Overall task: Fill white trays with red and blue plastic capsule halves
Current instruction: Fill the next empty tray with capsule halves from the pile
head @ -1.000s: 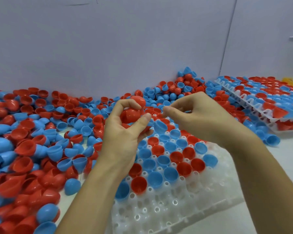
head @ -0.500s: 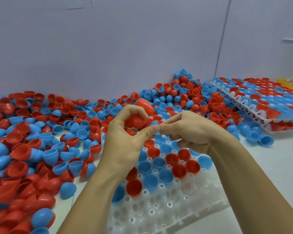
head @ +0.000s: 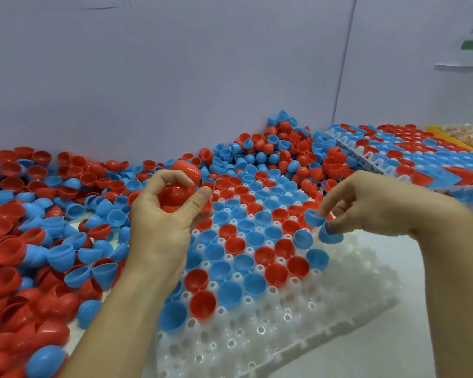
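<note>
Meanwhile the left hand (head: pixel 164 222) grips stacked red halves (head: pixel 175 196), openings facing the camera; the right hand (head: pixel 366 205) pinches a blue half (head: pixel 313 218), mouth up, above the white tray (head: pixel 325 317).

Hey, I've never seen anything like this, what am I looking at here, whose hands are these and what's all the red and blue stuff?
No machine here: a person's bare hands, filmed by a camera worn on their head, looking down. The left hand grips several red halves. The right hand pinches a blue half over the white tray, whose far cups hold red and blue plastic capsule halves; the near cups are bare. A loose pile of halves lies to the left, and filled trays sit at the far right.
</note>
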Motion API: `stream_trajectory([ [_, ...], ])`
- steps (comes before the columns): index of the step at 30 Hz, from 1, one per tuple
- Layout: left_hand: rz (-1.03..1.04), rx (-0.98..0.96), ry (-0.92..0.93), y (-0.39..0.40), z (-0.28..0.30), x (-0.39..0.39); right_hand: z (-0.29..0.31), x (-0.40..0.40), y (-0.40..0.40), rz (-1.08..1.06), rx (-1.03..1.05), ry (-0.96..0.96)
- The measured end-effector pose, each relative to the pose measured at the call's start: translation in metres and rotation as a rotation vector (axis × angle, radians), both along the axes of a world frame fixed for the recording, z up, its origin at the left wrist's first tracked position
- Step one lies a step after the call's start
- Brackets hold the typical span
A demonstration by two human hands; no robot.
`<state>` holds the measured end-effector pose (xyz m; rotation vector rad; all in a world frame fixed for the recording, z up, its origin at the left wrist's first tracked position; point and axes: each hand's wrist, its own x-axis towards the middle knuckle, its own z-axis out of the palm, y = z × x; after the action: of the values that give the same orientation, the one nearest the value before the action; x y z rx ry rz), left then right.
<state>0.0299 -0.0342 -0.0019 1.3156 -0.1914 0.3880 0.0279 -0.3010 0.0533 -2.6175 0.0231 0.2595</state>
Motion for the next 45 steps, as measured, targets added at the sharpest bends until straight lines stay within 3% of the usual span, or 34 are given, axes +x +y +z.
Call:
stream_trajectory([
  [6,-0.017,-0.005,0.008,0.0,-0.001,0.0,-0.011,0.003,-0.002,-0.017,-0.199,0.204],
  [14,-0.013,0.011,0.009,-0.001,-0.001,-0.001,-0.014,0.011,-0.002,-0.009,-0.141,0.153],
  [19,-0.086,-0.101,0.059,-0.002,0.002,-0.002,-0.016,0.012,-0.001,0.009,-0.13,0.168],
  [22,-0.167,-0.186,0.106,-0.003,0.003,-0.002,-0.007,0.008,0.005,0.064,-0.079,0.019],
  [27,-0.234,-0.183,0.121,-0.008,0.001,-0.002,0.001,0.0,0.068,0.266,0.304,-0.281],
  [34,-0.206,-0.101,0.126,-0.009,0.001,-0.003,-0.019,0.006,0.113,0.292,0.332,-0.544],
  [39,0.019,-0.177,0.22,-0.001,-0.001,0.002,-0.023,0.018,0.081,0.07,0.533,-0.267],
  [41,0.059,-0.194,0.245,0.001,-0.001,0.003,-0.029,0.026,0.066,-0.185,0.764,-0.319],
  [43,0.071,-0.205,0.266,0.001,-0.002,0.003,-0.033,0.038,0.054,-0.527,1.12,-0.452],
  [45,0.067,-0.205,0.284,0.0,-0.003,0.004,-0.032,0.048,0.059,-0.729,1.341,-0.544],
])
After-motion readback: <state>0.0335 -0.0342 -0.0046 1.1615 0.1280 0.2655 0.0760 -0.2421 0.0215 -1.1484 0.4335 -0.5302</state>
